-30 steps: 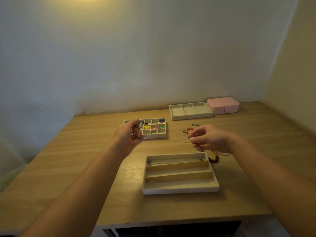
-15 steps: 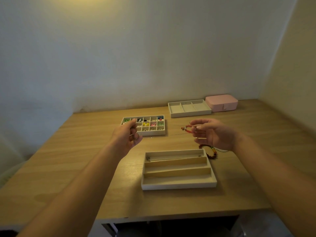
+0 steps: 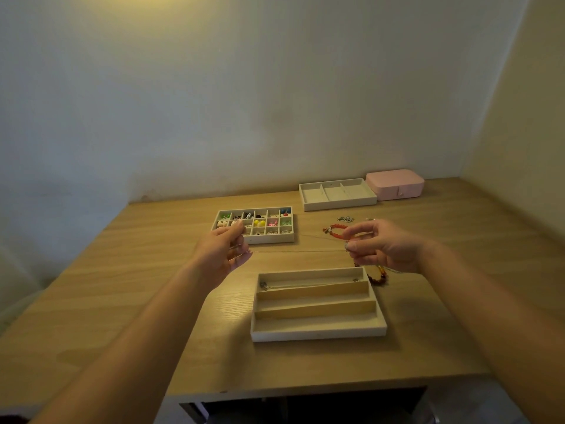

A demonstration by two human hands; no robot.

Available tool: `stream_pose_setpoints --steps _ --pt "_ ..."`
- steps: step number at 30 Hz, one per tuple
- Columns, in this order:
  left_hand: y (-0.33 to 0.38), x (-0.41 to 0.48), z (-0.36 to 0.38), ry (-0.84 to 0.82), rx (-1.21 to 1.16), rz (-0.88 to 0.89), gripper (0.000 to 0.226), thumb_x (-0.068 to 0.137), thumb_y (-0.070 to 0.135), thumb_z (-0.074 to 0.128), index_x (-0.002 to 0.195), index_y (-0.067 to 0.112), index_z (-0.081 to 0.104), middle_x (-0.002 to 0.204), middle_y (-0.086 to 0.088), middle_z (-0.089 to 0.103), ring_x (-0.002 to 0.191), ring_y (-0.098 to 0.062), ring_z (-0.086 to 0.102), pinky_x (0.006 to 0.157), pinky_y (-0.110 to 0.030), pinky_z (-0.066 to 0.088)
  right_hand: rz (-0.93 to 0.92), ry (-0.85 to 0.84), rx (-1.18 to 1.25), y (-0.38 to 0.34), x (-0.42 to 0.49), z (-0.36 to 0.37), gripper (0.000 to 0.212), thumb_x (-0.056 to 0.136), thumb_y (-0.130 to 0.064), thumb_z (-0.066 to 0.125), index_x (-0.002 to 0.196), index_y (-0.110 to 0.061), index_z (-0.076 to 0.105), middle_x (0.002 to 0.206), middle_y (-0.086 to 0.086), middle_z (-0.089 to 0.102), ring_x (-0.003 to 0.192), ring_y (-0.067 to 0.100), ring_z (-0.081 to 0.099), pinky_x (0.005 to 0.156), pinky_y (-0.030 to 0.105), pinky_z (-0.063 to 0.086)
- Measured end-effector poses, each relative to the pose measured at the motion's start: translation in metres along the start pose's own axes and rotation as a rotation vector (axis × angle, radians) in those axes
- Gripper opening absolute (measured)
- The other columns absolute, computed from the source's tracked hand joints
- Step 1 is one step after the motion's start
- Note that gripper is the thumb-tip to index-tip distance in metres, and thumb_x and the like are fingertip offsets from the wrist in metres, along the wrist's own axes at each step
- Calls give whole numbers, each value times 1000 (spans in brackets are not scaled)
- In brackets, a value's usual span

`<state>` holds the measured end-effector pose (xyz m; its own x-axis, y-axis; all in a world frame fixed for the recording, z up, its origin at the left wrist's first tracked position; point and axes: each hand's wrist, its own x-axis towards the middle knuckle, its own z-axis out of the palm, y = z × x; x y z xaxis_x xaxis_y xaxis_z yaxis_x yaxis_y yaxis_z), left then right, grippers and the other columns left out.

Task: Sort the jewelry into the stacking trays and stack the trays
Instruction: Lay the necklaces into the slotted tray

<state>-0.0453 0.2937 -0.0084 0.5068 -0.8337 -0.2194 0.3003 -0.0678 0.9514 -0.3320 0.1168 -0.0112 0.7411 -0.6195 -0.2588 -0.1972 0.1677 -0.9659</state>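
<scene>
Thin chain (image 3: pixel 296 251) strung taut between your two hands, in the air just behind the long-slot tray (image 3: pixel 318 332), over its far edge

Long axis runs left-right, parallel to the tray's three slots; the lowering turns on that match

Left hand (image 3: pixel 221 250): behind the tray's far left corner, fingers curled, pinching one end of the chain

Right hand (image 3: pixel 385 249): behind the far right corner, pinching the other end at the fingertips

Both hands roughly level, neither clearly nearer the tray

The far slot already holds another chain (image 3: pixel 305 284); the middle and near slots look free

Judgement: draw both hands toward you and down together, line held straight, for the middle slot. Slack at one end would likely drape it over a divider

Red bead bracelet (image 3: pixel 336 227) lies behind the tray's right end, unsorted
</scene>
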Motion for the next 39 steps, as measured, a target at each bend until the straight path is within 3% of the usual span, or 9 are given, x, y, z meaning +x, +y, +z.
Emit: stream_pose_setpoints --steps 9,14,18,22,26,33,39 --pt "-11 4 -2 -28 46 -29 16 100 19 60 107 7 68 79 -4 66 71 -16 67 65 -28 61 40 -24 -113 5 0 -6 28 88 0 70 115 -8 74 111 16 68 91 25 69 86 39 60" --pt "-19 7 -8 -46 98 -42 14 100 18 60 107 8 68 80 -4 64 69 -15 65 63 -26 60 38 -136 39 10 -2 -11 40 81 -2 70 120 -12 72 98 10 64 83 22 63 80 37 59" --pt "-22 9 -9 -50 110 -43 15 100 18 60 108 8 69 79 -3 65 70 -15 64 63 -26 58 14 -174 108 13 1 -10 22 81 -3 71 103 0 73 91 12 65 82 23 66 76 33 60" --pt "-20 9 -7 -61 124 -37 13 101 18 59 104 11 69 78 -2 65 68 -13 63 60 -24 57 1 -182 127 12 2 -5 18 78 -6 70 95 -1 67 86 12 63 75 22 65 68 30 61" --pt "-19 8 -9 -76 133 -37 12 101 19 60 103 11 68 78 -1 65 67 -12 63 59 -22 57 -4 -166 65 14 1 -7 23 79 -5 78 99 -2 67 89 15 68 79 24 69 70 32 62" --pt "-21 4 -12 -86 146 -31 15 100 18 60 108 8 68 84 -4 68 70 -14 65 61 -23 58 0 -52 31 18 -2 -13 29 83 5 69 112 1 65 105 19 73 90 30 73 76 37 64" --pt "-22 -1 -10 -93 97 -19 15 98 13 62 109 4 67 87 -8 69 72 -16 66 60 -22 58 -28 41 0 18 -6 -15 40 82 -1 71 121 -6 66 113 16 75 102 30 72 76 35 61"
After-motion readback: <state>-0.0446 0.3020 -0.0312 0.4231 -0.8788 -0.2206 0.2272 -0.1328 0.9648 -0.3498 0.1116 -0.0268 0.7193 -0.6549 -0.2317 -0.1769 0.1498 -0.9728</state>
